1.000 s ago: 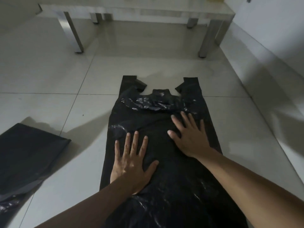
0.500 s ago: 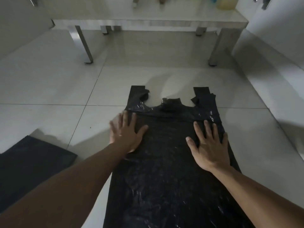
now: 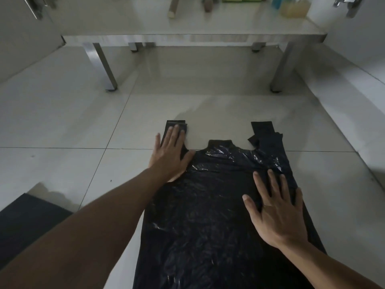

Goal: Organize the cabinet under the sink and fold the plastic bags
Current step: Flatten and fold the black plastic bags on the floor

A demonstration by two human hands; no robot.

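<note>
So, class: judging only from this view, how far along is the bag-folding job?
Early stage. Done: one dark folded bag appears to lie aside on the floor. In hand: the black bag is spread flat, left hand pressing one handle, right hand pressing the body. Left: the other handle is crumpled; no fold is visible yet.

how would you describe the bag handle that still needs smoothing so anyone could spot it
On the pale tiled floor in front of the low metal table lies a black plastic bag. Look at its far end: the right handle, crumpled and untouched, unlike the left handle pressed flat under the left hand.
</note>
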